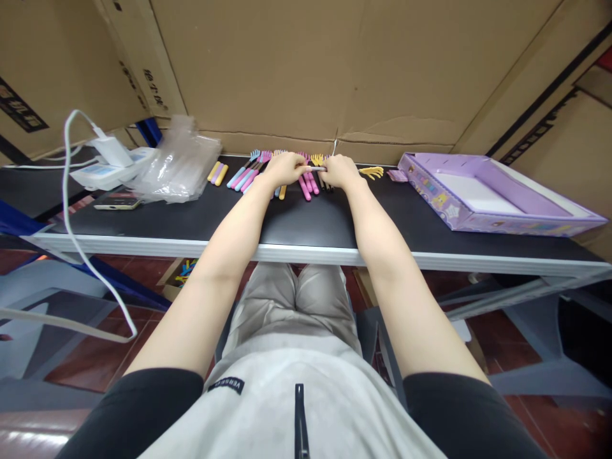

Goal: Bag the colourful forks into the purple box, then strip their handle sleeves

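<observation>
The person's two hands are meeting over the far side of a black table [310, 223]. The left hand [285, 169] is pinching one end of a thin stick [315, 168], and the right hand [340, 171] is pinching the other end. The fingers of both hands are closing on it, and the stick is lying level between them, just above the table.

Under and beside the hands, lots of little claw sticks are resting in a row. Blue and pink ones [245, 177] are lying to the left, and bright pink ones [308, 185] are lying between the hands. A yellow claw [371, 172] is poking out to the right of the right hand. Three short yellow and purple handles [218, 173] are sitting at the left end.

Farther left, clear plastic bags [176, 169] are lying in a pile near a white power strip [95, 175]. A phone [117, 202] is lying nearer. On the right, a small pink packet [396, 175] is lying just beside a purple box [521, 225]. A brown cardboard wall [287, 70] is standing behind everything.
</observation>
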The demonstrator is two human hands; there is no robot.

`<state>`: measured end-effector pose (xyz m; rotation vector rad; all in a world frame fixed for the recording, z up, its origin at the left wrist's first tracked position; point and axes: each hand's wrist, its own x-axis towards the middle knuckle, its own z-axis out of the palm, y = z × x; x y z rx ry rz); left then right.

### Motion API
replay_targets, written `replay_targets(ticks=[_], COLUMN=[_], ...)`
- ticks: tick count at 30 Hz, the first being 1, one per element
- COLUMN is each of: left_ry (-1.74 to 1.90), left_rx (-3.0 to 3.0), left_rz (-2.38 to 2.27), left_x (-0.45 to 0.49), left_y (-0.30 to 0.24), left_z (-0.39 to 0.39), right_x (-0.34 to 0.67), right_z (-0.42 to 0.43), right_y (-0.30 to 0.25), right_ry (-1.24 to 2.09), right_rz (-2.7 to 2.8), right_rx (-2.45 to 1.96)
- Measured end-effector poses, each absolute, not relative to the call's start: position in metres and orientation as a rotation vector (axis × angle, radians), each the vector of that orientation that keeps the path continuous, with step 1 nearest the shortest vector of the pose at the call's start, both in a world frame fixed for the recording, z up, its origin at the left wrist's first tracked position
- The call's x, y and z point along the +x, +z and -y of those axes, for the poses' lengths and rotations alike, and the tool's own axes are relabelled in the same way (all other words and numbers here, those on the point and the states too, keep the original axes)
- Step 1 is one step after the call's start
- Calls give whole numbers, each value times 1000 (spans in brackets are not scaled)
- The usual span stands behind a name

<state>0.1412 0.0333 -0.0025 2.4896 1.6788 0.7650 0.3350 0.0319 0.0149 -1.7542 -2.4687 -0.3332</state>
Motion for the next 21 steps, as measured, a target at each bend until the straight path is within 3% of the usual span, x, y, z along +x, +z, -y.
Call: replay_targets(ticks=[12, 21], left_ry=[787, 657], left_rx=[2452, 2634], left_rz=[-1556, -1824], left_x=[136, 154], left_y=[-6, -9], left_z=[-40, -16], right_x=[334, 339], right_z=[-28, -28], right_y=[19, 15], right_ry=[-394, -353], right_rz=[2462, 2424], right_rx=[-1764, -1803])
